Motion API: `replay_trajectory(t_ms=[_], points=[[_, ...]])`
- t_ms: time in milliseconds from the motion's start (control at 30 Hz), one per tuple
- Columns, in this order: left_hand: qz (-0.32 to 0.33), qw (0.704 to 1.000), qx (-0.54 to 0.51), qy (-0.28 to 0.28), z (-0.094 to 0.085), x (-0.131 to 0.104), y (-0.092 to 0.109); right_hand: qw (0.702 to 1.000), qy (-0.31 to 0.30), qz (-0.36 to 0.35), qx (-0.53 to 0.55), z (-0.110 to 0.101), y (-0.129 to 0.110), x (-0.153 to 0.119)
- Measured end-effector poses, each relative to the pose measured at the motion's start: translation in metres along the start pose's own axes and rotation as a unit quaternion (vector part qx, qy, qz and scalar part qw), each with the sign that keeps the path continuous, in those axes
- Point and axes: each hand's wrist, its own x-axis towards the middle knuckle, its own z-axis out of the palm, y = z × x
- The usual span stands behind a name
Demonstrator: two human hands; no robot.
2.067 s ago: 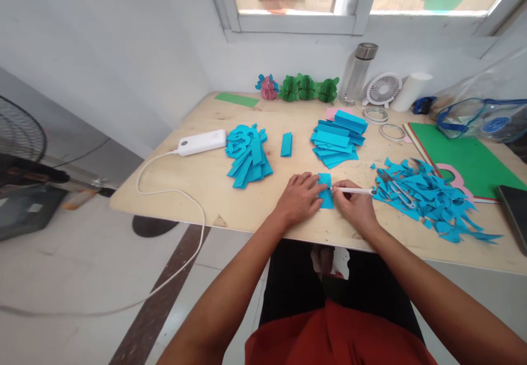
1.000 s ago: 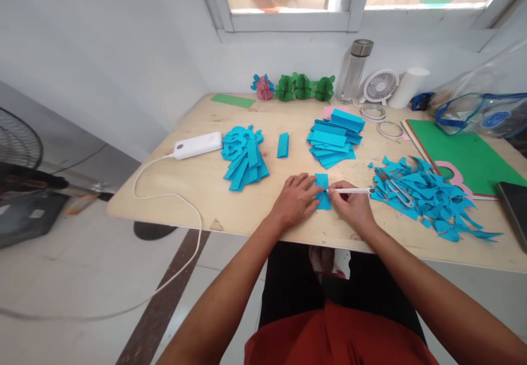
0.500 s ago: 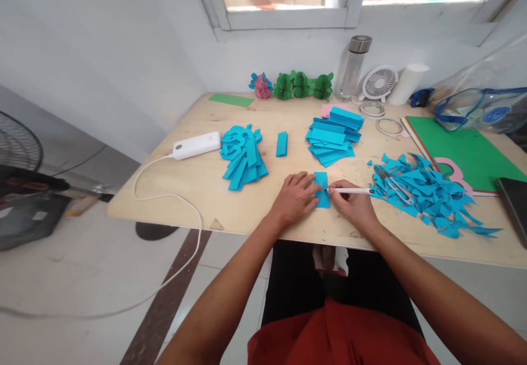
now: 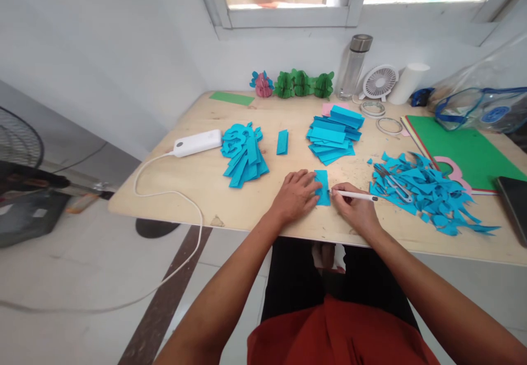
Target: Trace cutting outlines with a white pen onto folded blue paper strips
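A small blue paper piece (image 4: pixel 323 188) lies near the table's front edge. My left hand (image 4: pixel 295 196) rests flat with its fingertips on the paper's left side. In my right hand (image 4: pixel 354 207) is a white pen (image 4: pixel 357 195), its tip at the paper's right edge. Beyond them sit a stack of folded blue papers (image 4: pixel 333 134) and a single folded blue strip (image 4: pixel 282 142). Cut blue shapes and strips (image 4: pixel 245 159) form a fanned pile to the left. Blue scraps (image 4: pixel 432 195) are heaped on the right, with a craft knife (image 4: pixel 397 185) on top.
A white power bank (image 4: pixel 197 143) with a cable is at the left. Along the back stand paper figures (image 4: pixel 302 83), a glass bottle (image 4: pixel 354 68), a small fan (image 4: pixel 379 82) and a white roll (image 4: pixel 409 83). Tape rolls (image 4: pixel 389 127), green sheets (image 4: pixel 473 151) and a dark device (image 4: pixel 514 203) are right.
The pen in my right hand has shifted slightly right, and its back end now points lower. My left hand stays on the paper. The view has moved slightly.
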Motion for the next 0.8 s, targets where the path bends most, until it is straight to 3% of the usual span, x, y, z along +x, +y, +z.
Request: replay_trajectory(t_ms=[800], points=[[-0.002, 1.0, 0.008, 0.002, -0.0018, 0.0001, 0.0029, 1.0, 0.026, -0.01, -0.008, 0.0008, 0.0003, -0.0033]])
